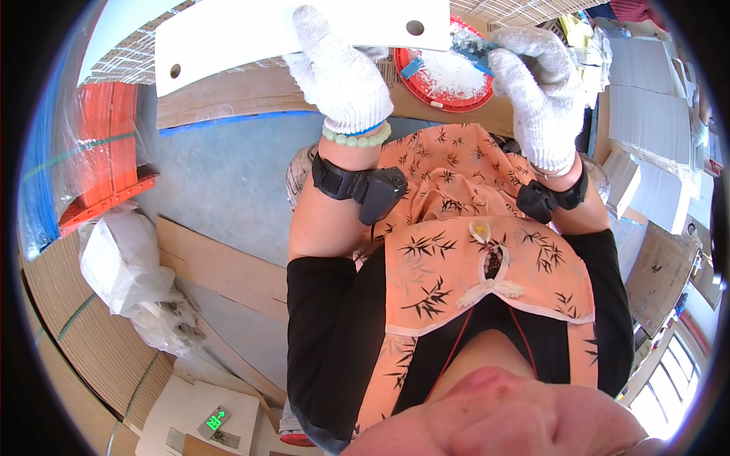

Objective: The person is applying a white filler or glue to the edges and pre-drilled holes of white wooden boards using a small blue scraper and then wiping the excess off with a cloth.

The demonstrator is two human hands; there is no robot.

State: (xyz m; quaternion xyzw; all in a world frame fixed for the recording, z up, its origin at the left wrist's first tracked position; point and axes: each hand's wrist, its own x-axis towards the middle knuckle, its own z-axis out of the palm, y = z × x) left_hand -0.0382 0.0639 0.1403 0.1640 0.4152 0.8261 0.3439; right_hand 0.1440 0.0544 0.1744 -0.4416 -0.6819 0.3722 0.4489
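My left hand [342, 87], in a white knitted glove, grips the lower edge of a long white board [243, 42]. One finger lies over its face and others go behind it. The board has a dark round hole near each end. My right hand [540, 95], gloved too, pinches a blue-grey piece [475, 52] beside the board's right end; its exact kind is unclear. Below that piece sits a round red lid or tray [435, 103] with white powder or crumbs [449, 76] in it and a blue bit at its left.
Stacked white boards [646, 99] stand at the right. Orange panels [106, 144] in clear wrap and crumpled plastic film [125, 258] are at the left, above strapped brown cardboard [99, 327]. Layered cardboard edges [509, 9] lie at the far side. A lit green sign [216, 419] shows lower left.
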